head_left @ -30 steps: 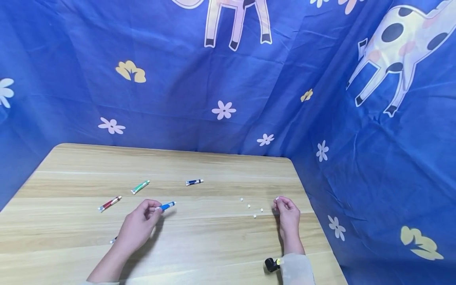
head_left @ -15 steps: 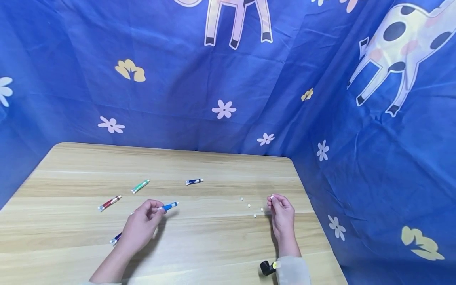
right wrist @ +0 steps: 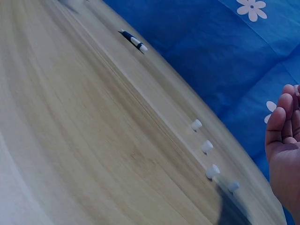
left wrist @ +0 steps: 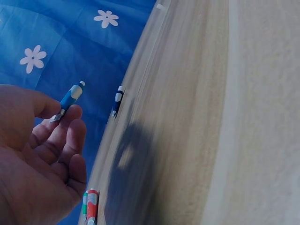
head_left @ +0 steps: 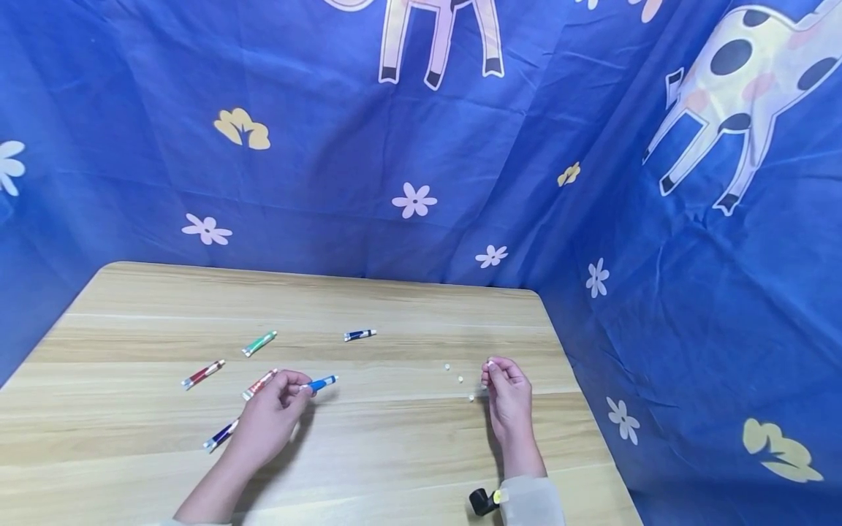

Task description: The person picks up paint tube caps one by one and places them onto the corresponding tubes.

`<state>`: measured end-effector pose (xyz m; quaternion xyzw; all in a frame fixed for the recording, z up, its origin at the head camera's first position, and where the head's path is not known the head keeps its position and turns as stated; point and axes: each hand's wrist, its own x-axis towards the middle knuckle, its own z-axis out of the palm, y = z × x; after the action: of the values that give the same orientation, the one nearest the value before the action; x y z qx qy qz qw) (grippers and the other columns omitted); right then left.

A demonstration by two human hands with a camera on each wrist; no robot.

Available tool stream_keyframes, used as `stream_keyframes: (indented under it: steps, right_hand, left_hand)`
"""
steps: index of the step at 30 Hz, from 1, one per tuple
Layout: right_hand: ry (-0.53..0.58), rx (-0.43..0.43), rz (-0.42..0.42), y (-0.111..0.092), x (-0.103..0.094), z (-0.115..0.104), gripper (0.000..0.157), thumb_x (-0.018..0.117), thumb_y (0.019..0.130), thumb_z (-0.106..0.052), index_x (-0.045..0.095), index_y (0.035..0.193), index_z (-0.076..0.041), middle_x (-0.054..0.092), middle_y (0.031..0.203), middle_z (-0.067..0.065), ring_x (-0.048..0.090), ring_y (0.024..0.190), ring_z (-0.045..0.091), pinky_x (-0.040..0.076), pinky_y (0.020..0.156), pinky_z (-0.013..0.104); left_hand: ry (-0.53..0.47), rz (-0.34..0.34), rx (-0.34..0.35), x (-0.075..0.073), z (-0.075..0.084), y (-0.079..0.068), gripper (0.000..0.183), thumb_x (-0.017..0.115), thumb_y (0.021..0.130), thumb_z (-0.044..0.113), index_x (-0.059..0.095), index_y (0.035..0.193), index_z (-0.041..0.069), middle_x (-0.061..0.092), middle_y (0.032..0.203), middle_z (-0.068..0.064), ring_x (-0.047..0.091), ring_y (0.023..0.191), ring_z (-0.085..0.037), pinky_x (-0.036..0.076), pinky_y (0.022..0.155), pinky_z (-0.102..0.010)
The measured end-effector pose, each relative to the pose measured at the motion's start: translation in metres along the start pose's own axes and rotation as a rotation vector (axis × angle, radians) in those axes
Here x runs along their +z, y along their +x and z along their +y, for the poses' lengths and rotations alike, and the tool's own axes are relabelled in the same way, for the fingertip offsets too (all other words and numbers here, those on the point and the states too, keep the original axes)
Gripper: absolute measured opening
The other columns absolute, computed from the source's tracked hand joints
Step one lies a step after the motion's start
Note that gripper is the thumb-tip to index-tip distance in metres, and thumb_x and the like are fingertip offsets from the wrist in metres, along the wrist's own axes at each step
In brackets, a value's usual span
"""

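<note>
My left hand [head_left: 272, 416] pinches a small blue paint tube [head_left: 324, 383] by its flat end, above the table. In the left wrist view the tube's white nozzle [left wrist: 82, 84] points up and away from the thumb. At the right, my right hand [head_left: 510, 402] holds a tiny white cap [head_left: 490, 363] between thumb and fingertips. Several matching loose caps [right wrist: 207, 146] stand on the table just left of that hand. Close by the left hand lie a red-orange tube [head_left: 259, 385] and a dark blue tube [head_left: 221, 435], the latter partly hidden behind the wrist.
Farther back on the wooden table [head_left: 395, 460] lie a green tube [head_left: 259, 343], a dark red tube [head_left: 203, 374] and a navy tube [head_left: 359, 335]. A black device [head_left: 483, 502] sits at the right sleeve. Blue patterned cloth [head_left: 316, 183] hangs behind and beside the table.
Both hands have moved toward each other: the left slightly right with the blue paint tube, the right leftward with the cap. The red-orange and dark blue tubes have come into view behind the left hand.
</note>
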<state>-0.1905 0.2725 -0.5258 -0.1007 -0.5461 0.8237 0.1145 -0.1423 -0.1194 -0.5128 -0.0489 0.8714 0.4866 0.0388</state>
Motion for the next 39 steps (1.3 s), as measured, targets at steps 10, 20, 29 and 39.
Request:
stream_keyframes:
  steps: [10, 20, 29, 39]
  right_hand:
    - [-0.014, -0.017, -0.008, -0.006, 0.01, 0.005, 0.027, 0.065, 0.102, 0.008, 0.079, 0.094, -0.014, 0.075, 0.084, -0.005, 0.067, 0.074, 0.005, 0.059, 0.074, 0.017]
    - [-0.066, 0.0, -0.044, -0.014, 0.025, 0.013, 0.013, 0.069, 0.102, 0.002, 0.079, 0.11, 0.0, 0.077, 0.088, -0.005, 0.069, 0.077, 0.006, 0.061, 0.077, 0.018]
    - [-0.199, 0.006, -0.051, -0.022, 0.037, 0.019, 0.024, 0.071, 0.102, 0.0, 0.071, 0.119, 0.017, 0.079, 0.088, -0.005, 0.07, 0.077, 0.005, 0.061, 0.077, 0.02]
    - [-0.303, 0.005, -0.126, -0.034, 0.051, 0.032, 0.026, 0.077, 0.098, -0.004, 0.073, 0.117, 0.015, 0.081, 0.092, 0.0, 0.074, 0.082, 0.011, 0.063, 0.08, 0.023]
  left_hand:
    - [-0.022, 0.013, 0.015, 0.003, 0.002, -0.001, 0.018, 0.068, 0.107, 0.022, 0.068, 0.123, 0.012, 0.075, 0.108, -0.008, 0.059, 0.076, -0.007, 0.05, 0.066, -0.025]
    - [-0.044, 0.009, -0.01, 0.006, 0.002, -0.001, 0.022, 0.065, 0.109, 0.025, 0.069, 0.126, 0.011, 0.075, 0.108, -0.008, 0.059, 0.08, -0.007, 0.049, 0.071, -0.023]
    - [-0.078, 0.001, -0.017, 0.009, 0.005, -0.004, 0.025, 0.063, 0.111, 0.027, 0.068, 0.129, 0.01, 0.073, 0.108, -0.008, 0.058, 0.08, -0.007, 0.051, 0.071, -0.022]
    - [-0.131, -0.006, -0.022, 0.017, 0.008, -0.011, 0.025, 0.063, 0.111, 0.026, 0.068, 0.128, 0.008, 0.069, 0.099, -0.006, 0.055, 0.075, -0.006, 0.049, 0.066, -0.023]
